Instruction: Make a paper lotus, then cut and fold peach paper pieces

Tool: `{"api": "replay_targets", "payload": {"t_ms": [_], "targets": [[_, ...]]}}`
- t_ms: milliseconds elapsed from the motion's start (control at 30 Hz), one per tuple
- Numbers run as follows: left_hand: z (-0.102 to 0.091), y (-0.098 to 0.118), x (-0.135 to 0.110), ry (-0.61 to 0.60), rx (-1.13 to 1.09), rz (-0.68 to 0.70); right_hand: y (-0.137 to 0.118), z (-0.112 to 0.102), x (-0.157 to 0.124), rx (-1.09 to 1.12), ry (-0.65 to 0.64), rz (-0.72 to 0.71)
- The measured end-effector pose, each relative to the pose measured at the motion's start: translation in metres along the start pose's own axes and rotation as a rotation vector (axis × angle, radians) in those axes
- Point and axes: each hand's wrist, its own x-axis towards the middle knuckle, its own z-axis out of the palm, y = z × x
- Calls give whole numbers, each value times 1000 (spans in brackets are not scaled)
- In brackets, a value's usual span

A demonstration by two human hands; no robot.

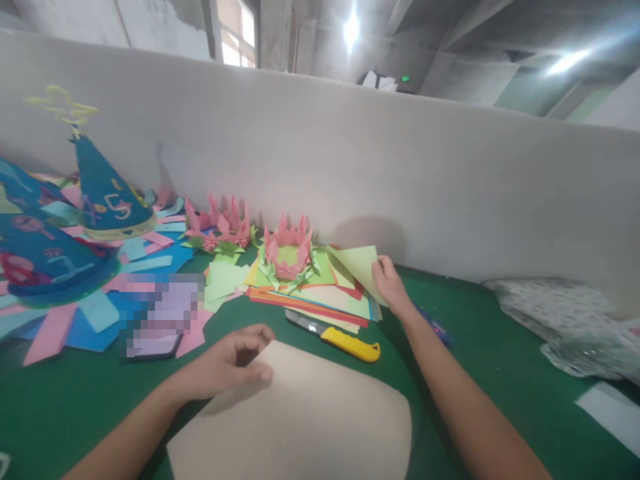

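My left hand (240, 363) pinches the far left corner of a large beige sheet of paper (320, 420) in front of me. Farther off, my right hand (390, 287) grips the edge of a light green sheet (357, 263), lifting its right side from a stack of coloured paper (305, 308). A pink and green paper crown (289, 250) sits on that stack. Between the stack and the beige sheet lies a utility knife (345, 340) with a yellow handle, its head pointing left.
Blue party hats (113, 193) stand at the left among pink and blue paper strips (53, 333). A second paper crown (219, 223) and a phone (163, 317) are nearer the middle. Clear plastic (575, 353) lies at the right. A pale partition (450, 180) borders the green table (480, 373).
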Motion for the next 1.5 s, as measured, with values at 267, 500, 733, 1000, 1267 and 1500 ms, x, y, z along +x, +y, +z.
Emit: {"api": "replay_targets", "payload": {"t_ms": [267, 500, 733, 1000, 1267, 1500], "targets": [[-1, -3, 0, 7, -130, 55, -32, 25, -26, -225, -408, -558], [1, 2, -4, 57, -34, 135, -41, 38, -14, -430, -365, -684], [1, 15, -8, 11, 16, 259, -44, 27, -5, -538, -280, -713], [3, 6, -8, 147, -292, 162, -50, 29, -4, -739, -191, -813], [-3, -1, -5, 457, -563, -98, -54, 29, 18, -685, -159, -780], [1, -16, 7, 400, -474, -327, -56, 28, 34, -588, -91, -640]]}}
